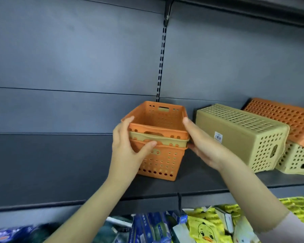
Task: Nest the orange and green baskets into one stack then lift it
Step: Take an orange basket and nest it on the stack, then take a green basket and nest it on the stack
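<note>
A person stands at a dark grey shelf [77, 172] w/ both hands on a nested stack of baskets near the middle. The stack has three layers: top orange basket [158, 118], a green basket [165, 140] w/ only its rim showing in between, and a bottom orange basket [162, 163] holding the other two. The rims sit slightly uneven, the front edges not quite flush. Can't tell if the stack's base touches the shelf or hangs just above it.

Left hand [128, 148] grips the stack's left front corner, fingers curled over the top rim, thumb pressed across the green rim and the lower orange wall. Right hand [204, 146] clasps the right side, thumb up by the top rim, other fingers hidden behind or under the rims.

To the right, apart from the stack, a green basket lying upside down [242, 135] w/ a barcode sticker, leaning on another green one [295, 160]; an overturned orange basket [284, 120] behind them. On the level below, blue packets [147, 227] and yellow duck-print packs [209, 228].
</note>
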Tool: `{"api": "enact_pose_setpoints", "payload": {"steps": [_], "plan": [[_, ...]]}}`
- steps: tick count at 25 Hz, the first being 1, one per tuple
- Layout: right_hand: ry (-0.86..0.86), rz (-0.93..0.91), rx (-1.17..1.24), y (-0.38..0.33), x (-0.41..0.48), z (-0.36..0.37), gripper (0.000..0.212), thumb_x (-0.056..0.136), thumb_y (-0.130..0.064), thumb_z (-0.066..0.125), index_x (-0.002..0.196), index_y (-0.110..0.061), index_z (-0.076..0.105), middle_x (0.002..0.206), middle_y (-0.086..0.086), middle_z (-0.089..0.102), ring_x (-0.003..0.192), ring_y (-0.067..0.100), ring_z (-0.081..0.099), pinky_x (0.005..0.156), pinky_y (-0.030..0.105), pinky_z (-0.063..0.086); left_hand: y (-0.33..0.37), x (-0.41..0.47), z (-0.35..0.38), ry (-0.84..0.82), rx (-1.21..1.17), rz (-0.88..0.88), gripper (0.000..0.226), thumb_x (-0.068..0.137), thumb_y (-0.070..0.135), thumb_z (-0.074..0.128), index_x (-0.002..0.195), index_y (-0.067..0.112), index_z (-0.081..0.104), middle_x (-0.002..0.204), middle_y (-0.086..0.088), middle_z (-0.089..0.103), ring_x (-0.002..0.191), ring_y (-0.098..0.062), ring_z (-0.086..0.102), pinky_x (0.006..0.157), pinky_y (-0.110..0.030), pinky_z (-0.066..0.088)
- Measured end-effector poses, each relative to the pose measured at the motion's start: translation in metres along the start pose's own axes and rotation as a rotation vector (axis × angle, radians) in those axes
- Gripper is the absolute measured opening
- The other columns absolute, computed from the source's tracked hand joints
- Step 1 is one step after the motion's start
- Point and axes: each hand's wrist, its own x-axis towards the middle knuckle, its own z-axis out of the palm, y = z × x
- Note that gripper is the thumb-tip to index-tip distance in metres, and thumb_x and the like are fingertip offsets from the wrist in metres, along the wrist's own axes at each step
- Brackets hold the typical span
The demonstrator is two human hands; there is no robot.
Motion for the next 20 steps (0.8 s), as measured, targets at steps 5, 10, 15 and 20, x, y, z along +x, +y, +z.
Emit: {"api": "enact_pose_setpoints", "payload": {"steps": [5,10,15,20], "plan": [[0.169,-0.019,0.162,0.024,0.006,-0.050,0.092,0.070,-0.086,0.053,0.150,-0.046,0.031,0.157,-0.012,0.037,0.145,0.014,0.033,0.120,0.050,0.024,0.021,-0.019,0.047,0.005,0.177,0.086,0.069,0.084,0.044,0.067,0.139,0.054,0.025,0.136,0.015,0.033,0.130,-0.014,0.042,0.102,-0.040,0.044],[0.209,-0.083,0.087,0.022,-0.010,-0.072,0.084,0.076,-0.080,0.053,0.148,-0.038,0.040,0.149,-0.012,0.049,0.137,0.009,0.044,0.116,0.044,0.033,0.034,-0.012,0.059,-0.068,0.206,0.037,0.053,0.084,0.050,0.062,0.130,0.047,0.036,0.127,0.014,0.034,0.120,-0.013,0.048,0.094,-0.044,0.050],[0.412,-0.296,-0.101,0.003,-0.042,-0.088,0.043,0.100,-0.035,0.050,0.140,-0.018,0.052,0.130,-0.016,0.054,0.100,-0.028,0.051,0.090,0.001,0.038,0.057,0.000,0.065,-0.006,0.569,0.272,0.056,0.086,0.059,0.054,0.132,0.027,0.052,0.152,-0.005,0.033,0.141,-0.026,0.026,0.111,-0.045,0.026],[0.751,-0.460,-0.326,0.007,-0.061,-0.138,0.036,0.097,-0.039,0.056,0.126,-0.019,0.063,0.129,-0.006,0.062,0.117,0.009,0.060,0.104,0.038,0.047,0.092,0.013,0.094,-0.115,0.685,0.548,0.057,0.089,0.058,0.048,0.129,0.019,0.059,0.144,-0.006,0.049,0.141,-0.029,0.033,0.112,-0.043,0.028]]}}
